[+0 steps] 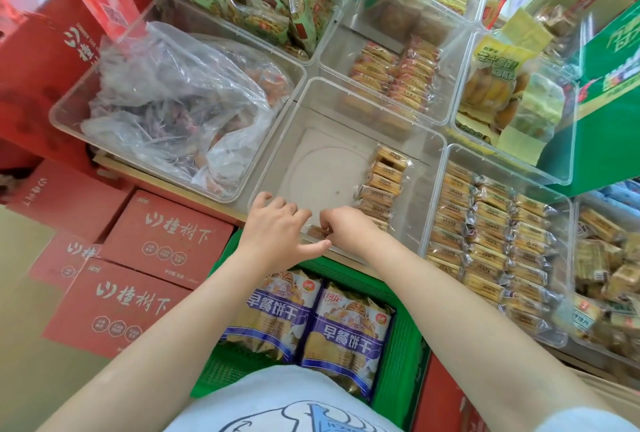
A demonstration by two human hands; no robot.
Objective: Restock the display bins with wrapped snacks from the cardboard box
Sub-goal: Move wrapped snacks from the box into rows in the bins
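Note:
A clear plastic display bin (304,109) in the middle is mostly bare, with a short row of wrapped snacks (382,185) along its right side. My left hand (277,234) grips the bin's near rim, fingers curled over the edge and thumb outside. My right hand (343,227) reaches into the near corner and pinches a wrapped snack (317,231) lying at the bin's front. A green cardboard box (609,109) stands at the right, partly out of frame.
Full bins of wrapped snacks (485,241) lie to the right and behind. A bin at the left holds a crumpled plastic bag (180,109). Below me a green crate (398,345) holds blue biscuit bags (346,331). Red cartons (152,241) are stacked at the left.

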